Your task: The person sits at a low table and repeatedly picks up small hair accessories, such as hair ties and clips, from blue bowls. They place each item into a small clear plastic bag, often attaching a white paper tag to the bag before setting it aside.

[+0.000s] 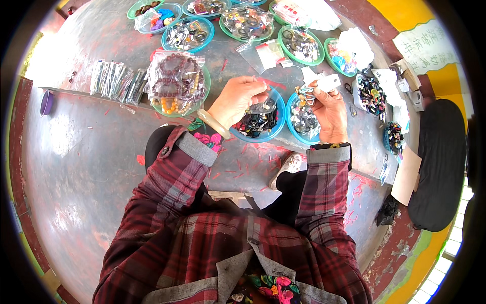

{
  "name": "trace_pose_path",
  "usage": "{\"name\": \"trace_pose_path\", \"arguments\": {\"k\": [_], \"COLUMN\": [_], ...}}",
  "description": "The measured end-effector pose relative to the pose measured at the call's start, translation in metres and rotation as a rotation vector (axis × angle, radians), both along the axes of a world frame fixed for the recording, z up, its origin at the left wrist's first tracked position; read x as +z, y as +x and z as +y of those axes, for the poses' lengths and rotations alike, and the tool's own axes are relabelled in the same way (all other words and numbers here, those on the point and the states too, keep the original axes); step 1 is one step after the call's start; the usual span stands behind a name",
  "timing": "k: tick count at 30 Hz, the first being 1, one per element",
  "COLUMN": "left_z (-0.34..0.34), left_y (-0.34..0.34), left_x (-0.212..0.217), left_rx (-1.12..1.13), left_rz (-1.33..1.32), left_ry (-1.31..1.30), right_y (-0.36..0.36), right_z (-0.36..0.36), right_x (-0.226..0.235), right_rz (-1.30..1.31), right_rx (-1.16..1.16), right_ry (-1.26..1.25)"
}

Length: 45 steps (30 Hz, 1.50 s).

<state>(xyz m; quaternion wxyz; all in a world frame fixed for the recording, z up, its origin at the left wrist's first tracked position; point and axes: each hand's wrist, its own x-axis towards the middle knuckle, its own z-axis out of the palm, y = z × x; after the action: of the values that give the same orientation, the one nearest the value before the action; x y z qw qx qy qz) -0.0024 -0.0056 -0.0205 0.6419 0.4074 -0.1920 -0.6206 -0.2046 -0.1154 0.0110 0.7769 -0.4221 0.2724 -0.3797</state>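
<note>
Left hand [237,99] pinched shut on small clear bag [262,106] above blue bowl [277,129] of dark hair ties, right hand [328,109] closed around looped ties [305,93] and white card [329,81] over second blue bowl [292,124], green bowl [205,93] of bagged bead bracelets at left.

This looks like a small handcraft or trinket stall. A worn grey metal bench [86,152] splashed with red paint carries many round green and blue plastic bowls [188,34] of hair ties and beads, clear bags of brown bead bracelets [174,76], and white cardboard backing cards [405,175].
</note>
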Motion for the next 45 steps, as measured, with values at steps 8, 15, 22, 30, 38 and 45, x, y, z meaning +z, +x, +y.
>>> {"name": "trace_pose_path", "arguments": {"k": [8,15,22,30,38,45], "left_z": [0.001,0.000,-0.002,-0.007,-0.003,-0.002], "left_y": [-0.002,-0.003,-0.010,-0.014,-0.018,-0.018], "left_x": [0.007,0.001,0.003,-0.007,0.006,0.003], "left_rx": [0.014,-0.009,-0.018,-0.071,-0.154,-0.181], "left_rz": [-0.148,-0.249,-0.425,-0.709,-0.782,-0.692], "left_ry": [0.016,-0.009,0.043,0.055,0.047,0.019], "right_y": [0.000,0.006,0.022,0.033,0.038,0.042], "right_z": [0.005,0.011,0.031,0.030,0.032,0.031], "right_x": [0.001,0.003,0.013,0.010,0.006,-0.002], "right_rz": [-0.132,-0.097,0.042,0.269,0.369,0.404], "right_rx": [0.235,0.345,0.298,0.202,0.024,-0.066], "right_ry": [-0.113,-0.157,-0.165,-0.235,-0.241,-0.248]}}
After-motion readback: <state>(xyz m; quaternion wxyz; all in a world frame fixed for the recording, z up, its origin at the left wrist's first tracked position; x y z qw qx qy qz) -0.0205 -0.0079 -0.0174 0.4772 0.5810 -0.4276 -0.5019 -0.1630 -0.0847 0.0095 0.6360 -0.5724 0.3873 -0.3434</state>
